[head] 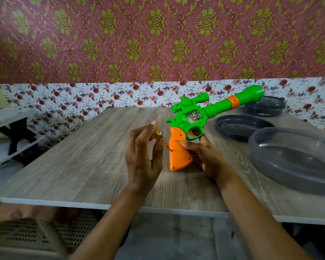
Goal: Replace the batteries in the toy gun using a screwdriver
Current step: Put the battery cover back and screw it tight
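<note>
The toy gun (195,117), glossy green plastic with a smooth orange handle and an orange barrel band, stands butt-down mid-bench (83,156) on grey wood-grain laminate, its barrel slanting far right. The right hand (204,156) has its grip wrapped round the handle from behind, thumb on the front, fingers hidden. The left hand (144,156) pinches a screwdriver (159,136) with a translucent amber handle, its shaft mostly covered and its tip at the handle's left edge. Smoky grey round tubs (293,160) sit to the right, one cut off.
</note>
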Action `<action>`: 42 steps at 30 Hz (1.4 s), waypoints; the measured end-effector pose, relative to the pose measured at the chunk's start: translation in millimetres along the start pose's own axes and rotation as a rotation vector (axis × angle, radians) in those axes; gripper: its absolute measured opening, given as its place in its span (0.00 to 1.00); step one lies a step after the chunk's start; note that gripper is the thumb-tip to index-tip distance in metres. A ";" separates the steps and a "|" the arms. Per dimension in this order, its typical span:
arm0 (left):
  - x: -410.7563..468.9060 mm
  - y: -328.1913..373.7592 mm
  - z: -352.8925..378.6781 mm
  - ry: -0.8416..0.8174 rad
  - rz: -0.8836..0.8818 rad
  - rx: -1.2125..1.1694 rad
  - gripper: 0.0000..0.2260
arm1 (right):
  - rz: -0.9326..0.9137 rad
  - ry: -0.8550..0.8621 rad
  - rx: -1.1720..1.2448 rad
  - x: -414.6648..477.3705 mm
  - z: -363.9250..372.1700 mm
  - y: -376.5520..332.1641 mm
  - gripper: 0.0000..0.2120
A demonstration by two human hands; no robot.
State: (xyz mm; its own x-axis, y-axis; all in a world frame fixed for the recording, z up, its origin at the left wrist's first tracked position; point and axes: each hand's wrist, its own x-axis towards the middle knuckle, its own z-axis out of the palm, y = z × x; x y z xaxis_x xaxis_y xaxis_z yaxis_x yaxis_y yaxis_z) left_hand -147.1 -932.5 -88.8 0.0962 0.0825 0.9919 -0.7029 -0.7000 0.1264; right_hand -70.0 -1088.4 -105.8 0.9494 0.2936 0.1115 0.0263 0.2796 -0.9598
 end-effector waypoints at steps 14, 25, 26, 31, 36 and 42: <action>1.2 -0.9 -1.0 0.024 0.026 0.006 0.09 | -0.004 -0.007 0.018 -1.2 0.3 -0.2 0.26; 3.1 3.1 -2.7 -0.030 0.005 0.061 0.15 | 0.005 -0.010 0.012 0.2 -0.1 -0.5 0.26; 3.3 2.1 -2.7 -0.016 0.016 0.078 0.14 | 0.005 -0.011 0.012 0.5 -0.3 0.0 0.26; 2.2 0.1 -1.7 -0.016 0.032 0.069 0.13 | 0.004 0.007 0.023 3.2 -1.3 1.8 0.29; -1.7 0.7 0.5 -0.099 0.081 0.066 0.18 | -0.014 0.010 0.036 5.6 -1.6 5.7 0.31; 1.1 0.0 -2.2 -0.030 0.055 0.029 0.12 | -0.013 -0.010 0.038 6.9 -2.9 7.3 0.34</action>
State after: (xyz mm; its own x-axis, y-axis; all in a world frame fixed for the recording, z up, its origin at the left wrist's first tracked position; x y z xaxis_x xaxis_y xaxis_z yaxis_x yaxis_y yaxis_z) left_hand -148.5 -930.8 -87.6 0.0792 0.0222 0.9966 -0.6871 -0.7231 0.0707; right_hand -62.3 -1087.0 -112.9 0.9458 0.2989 0.1266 0.0265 0.3174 -0.9479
